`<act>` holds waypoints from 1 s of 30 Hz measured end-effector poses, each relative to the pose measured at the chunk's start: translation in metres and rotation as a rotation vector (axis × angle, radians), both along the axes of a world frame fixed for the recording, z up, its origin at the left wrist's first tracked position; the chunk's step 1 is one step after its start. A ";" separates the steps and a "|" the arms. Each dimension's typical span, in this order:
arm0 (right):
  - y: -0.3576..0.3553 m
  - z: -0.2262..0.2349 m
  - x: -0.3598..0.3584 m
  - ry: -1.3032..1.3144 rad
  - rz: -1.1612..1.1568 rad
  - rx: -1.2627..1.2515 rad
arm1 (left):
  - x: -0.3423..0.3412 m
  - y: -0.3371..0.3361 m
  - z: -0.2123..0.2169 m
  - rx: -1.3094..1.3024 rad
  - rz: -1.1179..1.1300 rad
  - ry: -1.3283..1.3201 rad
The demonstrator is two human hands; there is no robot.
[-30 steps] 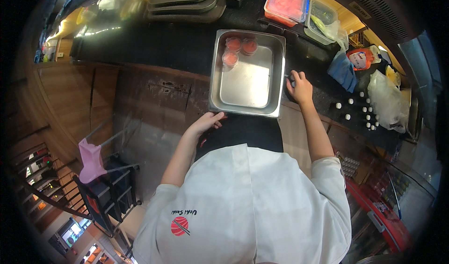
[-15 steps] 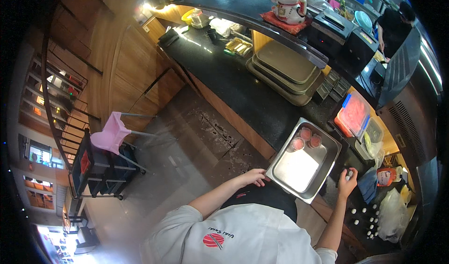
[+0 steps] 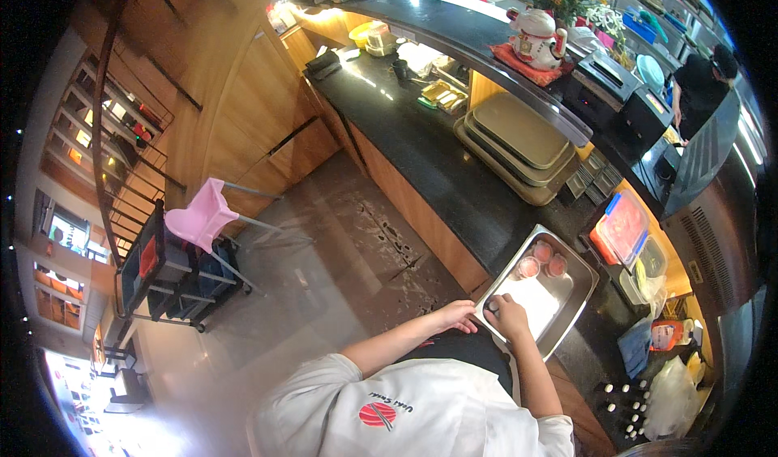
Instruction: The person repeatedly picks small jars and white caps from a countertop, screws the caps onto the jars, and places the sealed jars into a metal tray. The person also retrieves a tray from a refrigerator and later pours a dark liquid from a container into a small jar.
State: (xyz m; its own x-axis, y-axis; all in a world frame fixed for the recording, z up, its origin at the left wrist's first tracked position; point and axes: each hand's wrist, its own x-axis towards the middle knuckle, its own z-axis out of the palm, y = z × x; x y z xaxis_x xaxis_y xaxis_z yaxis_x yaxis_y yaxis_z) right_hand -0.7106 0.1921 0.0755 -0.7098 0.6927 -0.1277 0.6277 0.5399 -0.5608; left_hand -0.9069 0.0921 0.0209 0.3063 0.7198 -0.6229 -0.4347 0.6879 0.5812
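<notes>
right hand [image 3: 509, 318] curls round a small greyish item [image 3: 492, 307] over the rectangular silver metal pan [image 3: 536, 299]; left hand [image 3: 456, 317], half-open, by its corner, hold unclear.

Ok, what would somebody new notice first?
Probably the bright pink plastic chair on thin legs, at the left. Next, the shiny rectangular metal pan at the edge of the glossy black counter, with three small round pinkish-red cups inside. Near the top right, a white rounded figurine sits on a red cushion.
</notes>
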 end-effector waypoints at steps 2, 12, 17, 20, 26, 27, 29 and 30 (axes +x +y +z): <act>0.000 0.001 0.003 0.029 -0.031 -0.060 | 0.001 -0.001 0.000 0.013 -0.007 -0.004; 0.001 -0.001 0.016 0.024 -0.204 -0.300 | -0.001 -0.006 -0.020 -0.058 0.056 -0.002; -0.003 -0.011 0.025 0.065 -0.242 -0.308 | 0.000 -0.005 -0.028 -0.186 0.112 -0.102; -0.003 -0.019 0.048 0.107 -0.272 -0.249 | 0.017 0.008 -0.016 -0.214 0.107 -0.034; -0.018 0.032 0.111 0.445 -0.347 -0.183 | 0.004 -0.021 -0.110 -0.397 -0.028 0.475; -0.027 0.053 0.130 0.573 -0.399 -0.161 | -0.048 -0.037 -0.155 -0.425 -0.105 0.405; -0.039 0.070 0.182 0.679 -0.573 -0.054 | -0.006 -0.053 -0.158 -0.307 -0.162 0.449; -0.049 0.065 0.218 0.691 -0.654 0.000 | -0.010 -0.070 -0.171 -0.321 -0.182 0.546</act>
